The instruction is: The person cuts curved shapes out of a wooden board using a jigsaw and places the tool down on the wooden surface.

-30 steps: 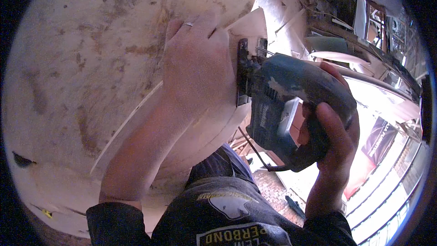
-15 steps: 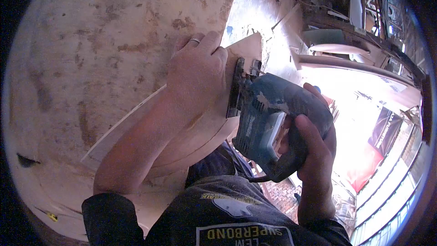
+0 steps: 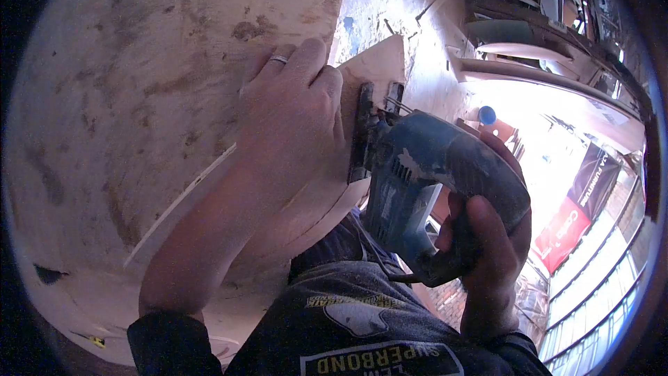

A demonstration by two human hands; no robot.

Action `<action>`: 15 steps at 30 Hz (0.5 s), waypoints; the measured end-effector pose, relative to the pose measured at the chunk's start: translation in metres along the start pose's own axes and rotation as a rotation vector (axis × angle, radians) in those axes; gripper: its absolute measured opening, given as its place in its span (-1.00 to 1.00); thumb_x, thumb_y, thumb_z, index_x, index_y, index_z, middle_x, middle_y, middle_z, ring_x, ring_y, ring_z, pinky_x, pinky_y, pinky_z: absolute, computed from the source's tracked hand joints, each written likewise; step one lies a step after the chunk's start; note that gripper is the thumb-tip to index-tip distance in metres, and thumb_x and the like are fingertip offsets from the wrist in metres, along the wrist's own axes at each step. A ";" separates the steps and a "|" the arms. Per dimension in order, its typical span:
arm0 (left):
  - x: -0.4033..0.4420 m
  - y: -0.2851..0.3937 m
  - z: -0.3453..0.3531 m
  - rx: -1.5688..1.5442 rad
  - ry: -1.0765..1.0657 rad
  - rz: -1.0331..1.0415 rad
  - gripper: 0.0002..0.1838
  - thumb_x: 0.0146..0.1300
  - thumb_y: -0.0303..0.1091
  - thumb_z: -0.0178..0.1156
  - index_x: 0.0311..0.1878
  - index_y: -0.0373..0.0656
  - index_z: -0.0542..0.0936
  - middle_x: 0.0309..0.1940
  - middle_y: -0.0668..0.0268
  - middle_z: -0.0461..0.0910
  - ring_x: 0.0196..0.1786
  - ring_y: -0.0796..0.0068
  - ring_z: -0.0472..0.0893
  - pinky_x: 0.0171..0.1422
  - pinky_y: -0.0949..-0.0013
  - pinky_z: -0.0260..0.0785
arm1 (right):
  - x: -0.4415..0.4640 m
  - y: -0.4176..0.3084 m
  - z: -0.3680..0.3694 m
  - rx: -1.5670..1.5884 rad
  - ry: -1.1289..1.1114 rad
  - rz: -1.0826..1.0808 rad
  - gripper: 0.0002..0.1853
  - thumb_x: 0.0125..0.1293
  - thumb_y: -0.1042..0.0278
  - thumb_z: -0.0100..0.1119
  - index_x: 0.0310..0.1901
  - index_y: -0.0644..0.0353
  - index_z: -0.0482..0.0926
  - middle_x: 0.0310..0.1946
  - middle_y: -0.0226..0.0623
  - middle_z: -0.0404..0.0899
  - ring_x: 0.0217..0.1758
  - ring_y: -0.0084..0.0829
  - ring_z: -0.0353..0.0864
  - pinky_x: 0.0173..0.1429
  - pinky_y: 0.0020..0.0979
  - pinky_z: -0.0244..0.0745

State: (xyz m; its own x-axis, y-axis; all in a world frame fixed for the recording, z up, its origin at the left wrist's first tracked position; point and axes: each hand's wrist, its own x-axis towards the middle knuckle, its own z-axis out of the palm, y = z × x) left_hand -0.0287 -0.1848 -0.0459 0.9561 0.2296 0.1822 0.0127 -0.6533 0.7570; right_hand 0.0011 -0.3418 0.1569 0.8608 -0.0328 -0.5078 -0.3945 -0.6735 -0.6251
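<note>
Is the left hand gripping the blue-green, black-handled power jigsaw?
No: the right hand grips the jigsaw, while the left hand lies on the pale, flat wooden board.

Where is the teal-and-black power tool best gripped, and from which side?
Probably the black loop handle of the power tool, from the side away from the pale wooden board: its opening gives room to wrap around, and the flat dark base faces the board. The right hand grips there.

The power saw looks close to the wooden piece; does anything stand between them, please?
Nothing visible: the power saw, in the right grip, seems to rest its base plate against the wooden piece. The left grip lies beside the plate.
</note>
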 end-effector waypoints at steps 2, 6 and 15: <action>0.004 -0.003 0.007 0.008 0.005 0.018 -0.91 0.11 -0.41 0.33 -0.35 -0.21 0.67 -0.22 0.17 0.54 -0.20 0.15 0.66 0.20 0.06 0.41 | 0.008 0.002 0.000 -0.019 0.005 0.005 -0.16 0.33 0.18 0.30 0.54 0.45 0.25 -0.23 -0.14 0.66 -0.55 -0.55 0.63 -0.50 -0.59 0.53; 0.000 -0.001 0.000 -0.008 -0.019 0.010 -0.92 0.10 -0.43 0.32 -0.37 -0.22 0.66 -0.26 0.18 0.51 -0.18 0.17 0.64 0.17 0.08 0.39 | 0.002 -0.003 0.001 -0.001 0.004 0.020 -0.13 0.32 0.15 0.34 0.54 0.45 0.25 -0.25 -0.17 0.66 -0.55 -0.55 0.63 -0.51 -0.59 0.54; -0.001 -0.001 0.000 -0.027 0.031 0.045 -0.92 0.04 -0.46 0.33 -0.42 -0.23 0.62 -0.30 0.19 0.47 -0.15 0.17 0.61 0.12 0.11 0.37 | 0.003 -0.002 -0.007 0.032 -0.044 0.025 -0.14 0.30 0.20 0.39 0.55 0.37 0.27 -0.05 -0.13 0.68 -0.51 -0.55 0.61 -0.43 -0.53 0.53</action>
State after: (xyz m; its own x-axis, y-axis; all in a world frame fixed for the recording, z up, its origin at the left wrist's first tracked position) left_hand -0.0298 -0.1845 -0.0475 0.9459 0.2232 0.2353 -0.0382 -0.6439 0.7642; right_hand 0.0069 -0.3461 0.1608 0.8359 -0.0158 -0.5487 -0.4259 -0.6492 -0.6301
